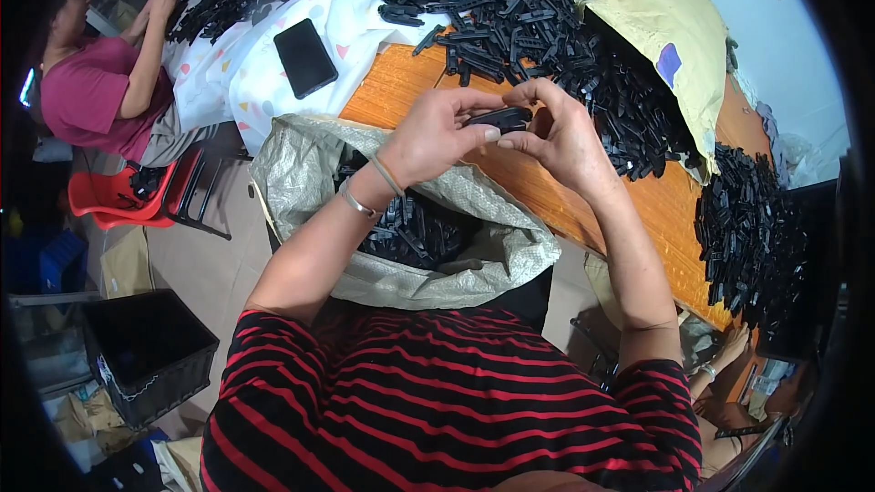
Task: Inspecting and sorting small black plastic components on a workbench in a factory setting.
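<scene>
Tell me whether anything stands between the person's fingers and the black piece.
Nothing visible does: the left hand and right hand hold the black piece directly. The open sack sits below and the pile of black parts lies beyond, neither in between.

you've got a black part (499, 117) pinched between left hand (430, 135) and right hand (567, 135), near the open woven sack (510, 260) with dark pieces (415, 235) inside! a heap of small parts (510, 23) spreads over the wooden table (665, 211), a phone (305, 58) lies on the patterned sheet (257, 82), a co-worker (91, 91) sits to your left.
</scene>
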